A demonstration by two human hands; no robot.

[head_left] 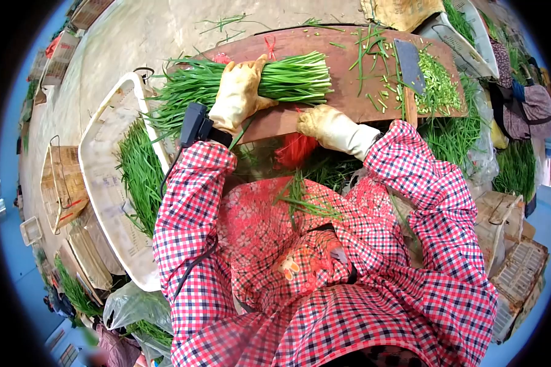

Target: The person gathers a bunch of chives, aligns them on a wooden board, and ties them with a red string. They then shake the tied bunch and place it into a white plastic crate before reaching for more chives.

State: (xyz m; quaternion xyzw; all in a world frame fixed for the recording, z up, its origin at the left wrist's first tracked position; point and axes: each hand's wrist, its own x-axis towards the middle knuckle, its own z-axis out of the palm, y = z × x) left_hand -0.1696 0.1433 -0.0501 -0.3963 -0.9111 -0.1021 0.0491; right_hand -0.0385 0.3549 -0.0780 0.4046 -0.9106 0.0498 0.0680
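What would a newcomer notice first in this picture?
First, the thick bundle of green stalks lying across the wooden board, gripped near its middle by the yellow-gloved left hand. Next, the cleaver resting on the right part of the board beside a heap of chopped green pieces. The gloved right hand sits at the board's near edge, and a white tray with more greens lies to the left.

We see a wooden board [312,41] carrying a bundle of chives [291,79] toward nine o'clock, a red tie [270,44] at eleven, loose stalks [368,46] at one, and a cleaver [408,64] just beside chopped greens [439,85] at three.
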